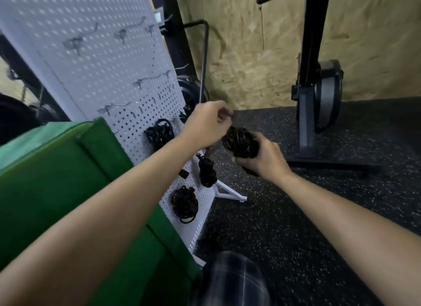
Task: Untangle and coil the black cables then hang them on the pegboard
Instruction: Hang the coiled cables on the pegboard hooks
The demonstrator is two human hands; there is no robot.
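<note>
Roughly upright: coiled cable (240, 143) (in right hand (265, 161)).

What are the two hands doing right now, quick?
Left hand: curled, pinching what looks like a thin black cable strand.
Right hand: grips the coiled bundle of black cable.

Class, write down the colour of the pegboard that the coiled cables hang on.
The pegboard is white, seen best in the head view.
</note>
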